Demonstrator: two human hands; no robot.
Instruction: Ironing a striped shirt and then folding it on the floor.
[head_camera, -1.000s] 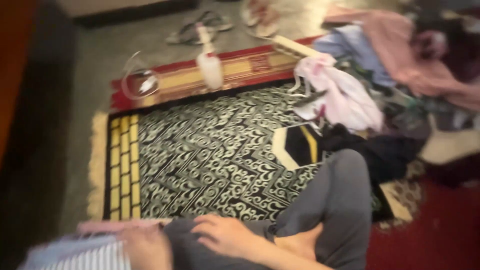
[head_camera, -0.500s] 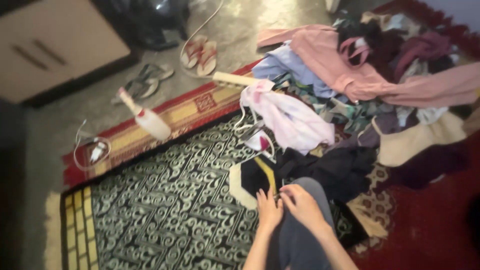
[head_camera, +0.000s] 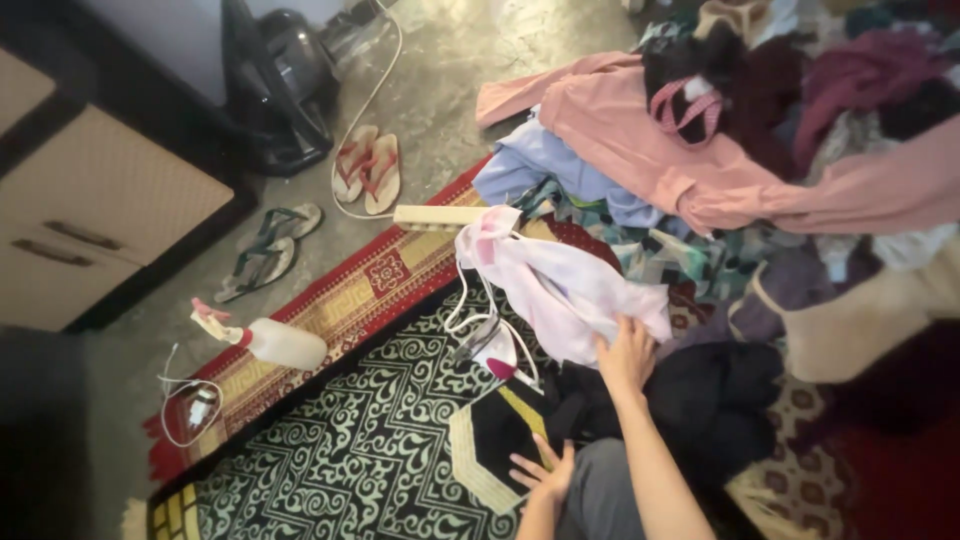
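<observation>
One pale pink garment (head_camera: 570, 285) under right hand (head_camera: 627, 355).

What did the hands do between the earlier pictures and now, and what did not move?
The right hand went up from the knee, where both hands were together half a second ago, and now lies on the pale pink cloth; whether it grips the cloth cannot be told. The left hand dropped onto the patterned rug, open. The clothes pile, spray bottle and sandals lie as before.
</observation>
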